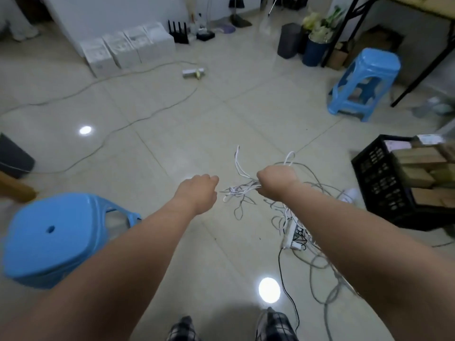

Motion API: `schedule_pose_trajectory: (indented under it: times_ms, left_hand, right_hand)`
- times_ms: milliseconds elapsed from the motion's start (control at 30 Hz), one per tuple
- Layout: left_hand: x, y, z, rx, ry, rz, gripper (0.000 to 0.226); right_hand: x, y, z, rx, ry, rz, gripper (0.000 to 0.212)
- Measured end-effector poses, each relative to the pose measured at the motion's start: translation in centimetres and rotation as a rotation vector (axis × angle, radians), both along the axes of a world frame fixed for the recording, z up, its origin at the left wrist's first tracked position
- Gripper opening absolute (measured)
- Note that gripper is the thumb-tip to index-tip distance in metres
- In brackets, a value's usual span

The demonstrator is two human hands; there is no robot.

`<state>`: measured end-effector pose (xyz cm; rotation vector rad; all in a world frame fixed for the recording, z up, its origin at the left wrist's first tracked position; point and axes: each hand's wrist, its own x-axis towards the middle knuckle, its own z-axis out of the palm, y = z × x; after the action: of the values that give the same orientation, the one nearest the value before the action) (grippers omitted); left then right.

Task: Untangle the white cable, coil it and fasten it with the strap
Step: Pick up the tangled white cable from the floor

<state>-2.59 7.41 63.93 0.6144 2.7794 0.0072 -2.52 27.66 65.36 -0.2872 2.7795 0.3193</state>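
Note:
My right hand (277, 182) grips a tangled bunch of white cable (240, 189) above the floor. One loop sticks up past its knuckles, and a loose end rises to the left of the hand. More strands hang down towards the floor. My left hand (200, 190) is just left of the tangle with its fingers curled, a short gap away from the cable, holding nothing that I can see. No strap shows in this view.
A white power strip (294, 233) with grey and black cords lies on the tiles below my right arm. Blue stools stand at the near left (49, 237) and far right (364, 80). A black crate (379, 178) sits on the right. Long cords cross the floor on the left.

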Motion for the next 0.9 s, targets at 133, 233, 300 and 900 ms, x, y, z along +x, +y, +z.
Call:
schedule_pose_trajectory:
  times_ms: [133,233,300,900]
  left_hand:
    - [0.7,-1.2,8.4,0.033,-0.006,-0.012,0.032]
    - [0.3,-2.6,12.1,0.047,0.031,-0.032,0.033]
    - [-0.6,-3.3,13.3,0.038,0.057,-0.054,0.033]
    - [-19.5,3.4,13.0,-0.016,0.028,-0.126,0.034]
  right_hand:
    - [1.2,-1.5,7.9,-0.051,0.019,-0.071,0.021]
    - [1.3,-3.0,11.1,-0.053,0.041,-0.105,0.024]
    - [0.8,-3.7,12.1,-0.041,0.057,-0.110,0.025]
    - [-15.0,3.1,12.6,-0.031,0.034,-0.242,0.025]
